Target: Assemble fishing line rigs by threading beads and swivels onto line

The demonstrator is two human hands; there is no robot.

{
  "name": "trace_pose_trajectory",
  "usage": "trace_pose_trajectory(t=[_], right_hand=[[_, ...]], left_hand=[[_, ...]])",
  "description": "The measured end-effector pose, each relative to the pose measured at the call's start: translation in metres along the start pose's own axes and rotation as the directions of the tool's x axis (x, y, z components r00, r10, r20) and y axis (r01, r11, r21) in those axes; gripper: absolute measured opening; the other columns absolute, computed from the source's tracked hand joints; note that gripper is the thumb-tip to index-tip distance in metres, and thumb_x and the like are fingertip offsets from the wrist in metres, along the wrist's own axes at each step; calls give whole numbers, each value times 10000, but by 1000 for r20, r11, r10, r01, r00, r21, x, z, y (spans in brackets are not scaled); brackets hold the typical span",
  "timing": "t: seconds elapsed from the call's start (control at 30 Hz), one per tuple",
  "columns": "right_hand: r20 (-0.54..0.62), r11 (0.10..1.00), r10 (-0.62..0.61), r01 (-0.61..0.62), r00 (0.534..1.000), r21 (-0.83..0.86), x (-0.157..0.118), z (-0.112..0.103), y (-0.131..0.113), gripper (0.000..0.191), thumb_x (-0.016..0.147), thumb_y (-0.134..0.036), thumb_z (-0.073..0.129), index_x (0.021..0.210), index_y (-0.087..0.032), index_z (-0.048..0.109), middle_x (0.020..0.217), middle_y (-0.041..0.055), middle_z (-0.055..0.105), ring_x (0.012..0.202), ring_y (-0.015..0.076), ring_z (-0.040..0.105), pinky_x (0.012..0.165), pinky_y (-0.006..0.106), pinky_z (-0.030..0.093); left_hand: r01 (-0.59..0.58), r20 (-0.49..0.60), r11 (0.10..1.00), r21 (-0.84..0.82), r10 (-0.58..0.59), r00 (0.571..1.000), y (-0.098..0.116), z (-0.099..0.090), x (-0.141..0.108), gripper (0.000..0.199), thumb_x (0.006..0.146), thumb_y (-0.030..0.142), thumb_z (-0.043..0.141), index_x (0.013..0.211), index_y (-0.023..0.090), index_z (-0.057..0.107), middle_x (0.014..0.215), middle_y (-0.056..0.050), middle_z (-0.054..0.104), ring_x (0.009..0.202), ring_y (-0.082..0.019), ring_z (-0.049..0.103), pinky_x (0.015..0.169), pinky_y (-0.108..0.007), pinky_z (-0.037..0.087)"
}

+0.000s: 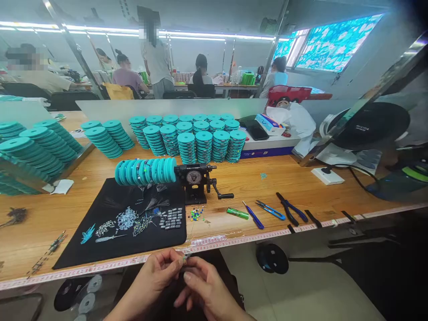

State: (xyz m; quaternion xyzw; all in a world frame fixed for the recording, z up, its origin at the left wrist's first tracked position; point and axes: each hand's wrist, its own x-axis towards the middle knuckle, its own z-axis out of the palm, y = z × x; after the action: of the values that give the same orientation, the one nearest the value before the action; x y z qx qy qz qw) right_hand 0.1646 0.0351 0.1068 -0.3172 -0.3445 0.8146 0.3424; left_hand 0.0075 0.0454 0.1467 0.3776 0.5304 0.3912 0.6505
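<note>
Both hands meet just below the table's front edge. My left hand [160, 270] pinches a tiny piece between thumb and index finger; it is too small to name. Beside it, my right hand [207, 285] has thumb and index finger close together at the same piece, its other fingers curled. Beyond them lies a black mat [133, 247] with pale blue beads [127, 218], grey cylinders [171, 218], blue strips [88, 234] and small metal parts [104, 228]. Colourful pins [196, 214] lie right of the mat. A black winder [195, 183] with a crank carries a row of turquoise spools [146, 171].
Stacks of turquoise spools [202, 142] stand along the back and left. On the right lie a green tube [237, 213], a blue pen [254, 216], snips [270, 210], pliers [290, 209] and a white socket [327, 176]. Several people sit or stand beyond the divider.
</note>
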Motion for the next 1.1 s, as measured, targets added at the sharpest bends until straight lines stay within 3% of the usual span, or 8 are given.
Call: trace_pose_trajectory(t=[0.13,0.27,0.43,0.57,0.63,0.87,1.0,1.1], right_hand=[[-93,999,-41,43,995,23,8,4,5,396,764,-477,759,887,-144,582,712,-4,609,510,85,579,501,182,426],[-140,918,-224,160,965,-363,6,2,-2,358,882,-504,607,809,-154,587,598,-37,506,485,93,456,472,202,381],[78,394,-545,337,835,-855,-4,-7,-13,242,971,-271,461,860,-167,650,747,41,598,669,167,550,618,269,431],[397,-106,-606,425,690,-899,-7,-14,-22,267,946,-129,396,930,-167,660,880,101,632,741,201,559,646,301,443],[508,-192,-544,490,668,-850,-2,-17,-31,286,947,-112,375,1002,-167,651,1064,139,647,852,227,577,715,338,463],[246,299,-329,348,912,-889,39,-18,-68,195,962,-202,482,921,-168,670,775,47,701,680,167,650,655,256,489],[220,398,-178,274,959,-875,62,-22,-76,155,895,-152,553,812,-163,684,541,-36,631,403,101,588,388,152,402],[214,424,-122,246,969,-872,69,-23,-81,132,831,-121,614,747,-171,703,455,-68,587,347,94,551,370,152,375]], left_hand=[[-56,-9,998,2,56,998,5,5,-1,381,702,497,755,622,155,607,709,-19,591,601,-138,500,585,-258,396],[-159,-2,972,172,162,987,5,4,-3,288,825,403,651,665,170,598,761,-35,589,677,-164,527,616,-261,416],[-292,19,749,594,350,937,3,5,-7,164,882,185,542,722,198,577,937,-49,539,643,-135,521,549,-237,410],[-402,107,563,722,484,869,3,7,-9,162,877,113,523,763,210,584,1024,-71,535,762,-169,608,675,-259,496],[-476,202,456,752,528,825,2,6,-10,177,867,74,517,815,219,603,1005,-74,561,857,-202,628,753,-273,527],[-616,510,-31,787,594,622,-7,-8,5,289,899,24,373,957,199,596,882,-44,619,866,-207,630,772,-302,578],[-654,546,-49,755,599,585,-6,-14,16,275,950,90,343,940,189,599,835,-41,637,678,-169,622,611,-258,560],[-675,545,-20,737,609,577,-2,-11,18,250,958,107,362,960,196,596,854,-42,634,681,-146,622,631,-233,544]])
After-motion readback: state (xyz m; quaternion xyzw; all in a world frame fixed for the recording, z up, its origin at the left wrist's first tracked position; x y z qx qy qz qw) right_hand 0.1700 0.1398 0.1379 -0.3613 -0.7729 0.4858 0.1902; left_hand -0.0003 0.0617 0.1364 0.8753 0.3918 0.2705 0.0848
